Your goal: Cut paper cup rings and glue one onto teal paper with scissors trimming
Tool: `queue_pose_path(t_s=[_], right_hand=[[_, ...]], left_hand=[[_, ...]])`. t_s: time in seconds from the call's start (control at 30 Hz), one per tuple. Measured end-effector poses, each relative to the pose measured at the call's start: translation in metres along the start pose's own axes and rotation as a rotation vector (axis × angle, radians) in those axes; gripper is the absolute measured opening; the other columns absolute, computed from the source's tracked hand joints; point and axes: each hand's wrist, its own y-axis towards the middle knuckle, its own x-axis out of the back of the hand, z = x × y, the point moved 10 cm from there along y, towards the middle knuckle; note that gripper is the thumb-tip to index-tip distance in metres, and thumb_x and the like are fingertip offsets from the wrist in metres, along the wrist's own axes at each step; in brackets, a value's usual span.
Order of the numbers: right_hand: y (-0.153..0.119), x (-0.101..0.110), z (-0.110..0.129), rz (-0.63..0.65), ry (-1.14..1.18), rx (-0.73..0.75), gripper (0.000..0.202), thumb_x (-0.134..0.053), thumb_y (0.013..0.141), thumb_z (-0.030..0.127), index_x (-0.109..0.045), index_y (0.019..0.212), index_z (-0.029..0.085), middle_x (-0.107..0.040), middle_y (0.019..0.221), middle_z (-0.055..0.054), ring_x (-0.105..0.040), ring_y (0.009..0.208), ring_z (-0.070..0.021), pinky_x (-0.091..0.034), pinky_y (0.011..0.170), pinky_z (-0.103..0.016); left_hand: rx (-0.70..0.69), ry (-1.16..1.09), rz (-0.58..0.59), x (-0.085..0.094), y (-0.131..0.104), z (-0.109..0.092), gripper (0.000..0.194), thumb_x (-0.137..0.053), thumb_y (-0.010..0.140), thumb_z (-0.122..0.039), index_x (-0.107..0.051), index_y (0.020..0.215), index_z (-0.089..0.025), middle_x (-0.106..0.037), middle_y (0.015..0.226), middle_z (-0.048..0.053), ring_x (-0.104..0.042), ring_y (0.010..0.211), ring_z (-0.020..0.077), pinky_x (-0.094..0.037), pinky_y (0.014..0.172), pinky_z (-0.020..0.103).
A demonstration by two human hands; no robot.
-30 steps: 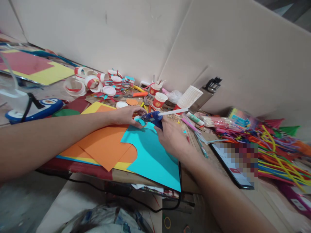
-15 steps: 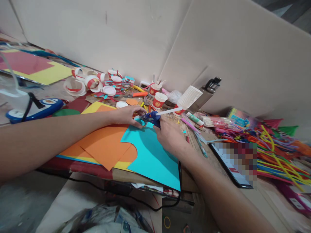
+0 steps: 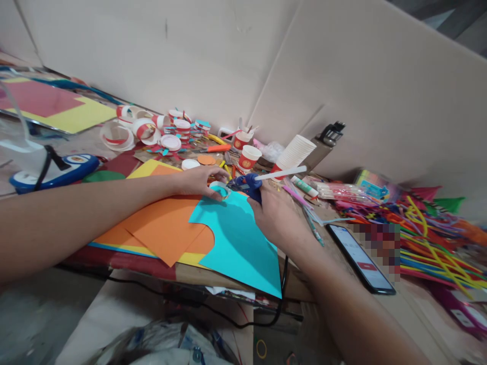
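While the right hand grips a blue glue gun, fingers wrapped tight round the handle, its nozzle points left toward a small white paper ring w/ a teal piece inside. A white glue stick pokes out the back of the gun, angled up and to the right. The left hand rests on the near edge of the ring, fingers curled lightly, pinning it down at the top corner of a teal paper sheet. Gun tip and ring are just about touching; can't tell if there's real contact.

The teal sheet lies partly over orange paper, which sits on a yellow sheet and other coloured layers, all on a wooden table. A black cord drops off the table edge near the right wrist.

Behind the hands: a red-and-white paper cup, a stack of white cups lying tilted, an orange paper disc, and a cluster of cut cup rings w/ red bands further left. A phone lies face up to the right of the right forearm, part of its screen blurred out. Beyond it, a heap of coloured pipe cleaners. Far left, a blue-and-white object, not clear what it is, and red and yellow sheets farther back. Beige cardboard walls close in the back.
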Motion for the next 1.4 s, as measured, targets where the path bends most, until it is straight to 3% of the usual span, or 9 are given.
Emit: queue_pose_path(t_s=[0.27, 0.4, 0.83, 1.1, 1.4], right_hand=[[0.007, -0.012, -0.03, -0.047, 0.323, -0.045, 0.032, -0.055, 0.09, 0.027, -0.057, 0.119, 0.013, -0.068, 0.112, -0.014, -0.061, 0.101, -0.028, -0.046, 0.081, -0.036], [0.01, -0.018, -0.027, -0.086, 0.29, -0.015, 0.031, -0.057, 0.089, 0.027, -0.058, 0.117, 0.013, -0.067, 0.114, -0.014, -0.061, 0.103, -0.0269, -0.045, 0.083, -0.034], [0.02, -0.037, -0.002, -0.03, 0.244, 0.089, 0.035, -0.053, 0.092, 0.029, -0.055, 0.124, 0.015, -0.068, 0.11, -0.013, -0.064, 0.1, -0.027, -0.048, 0.081, -0.034], [0.022, -0.04, -0.013, -0.008, 0.233, 0.032, 0.034, -0.05, 0.092, 0.031, -0.055, 0.123, 0.015, -0.069, 0.108, -0.014, -0.065, 0.099, -0.0279, -0.049, 0.078, -0.034], [0.006, -0.026, -0.023, -0.001, 0.159, -0.022, 0.028, -0.051, 0.091, 0.028, -0.058, 0.115, 0.014, -0.068, 0.111, -0.016, -0.063, 0.102, -0.0288, -0.047, 0.082, -0.036]], left_hand=[[-0.02, -0.009, 0.009, 0.001, -0.002, -0.004, 0.076, -0.075, 0.067, -0.05, -0.052, 0.132, -0.019, -0.059, 0.135, 0.008, -0.056, 0.122, 0.0235, -0.043, 0.1, 0.029], [-0.012, -0.01, 0.015, 0.0, -0.002, -0.001, 0.078, -0.076, 0.066, -0.05, -0.051, 0.133, -0.019, -0.058, 0.136, 0.009, -0.055, 0.123, 0.0244, -0.043, 0.1, 0.03], [-0.02, -0.011, -0.008, 0.0, 0.001, 0.002, 0.079, -0.077, 0.064, -0.053, -0.052, 0.133, -0.023, -0.061, 0.131, 0.008, -0.059, 0.117, 0.0245, -0.044, 0.097, 0.032], [-0.019, -0.056, -0.004, -0.002, -0.001, 0.004, 0.08, -0.076, 0.065, -0.054, -0.052, 0.133, -0.019, -0.06, 0.133, 0.009, -0.057, 0.12, 0.024, -0.044, 0.099, 0.031], [0.004, -0.014, 0.012, -0.002, 0.0, 0.003, 0.077, -0.076, 0.066, -0.051, -0.052, 0.132, -0.02, -0.06, 0.134, 0.009, -0.057, 0.122, 0.024, -0.044, 0.099, 0.03]])
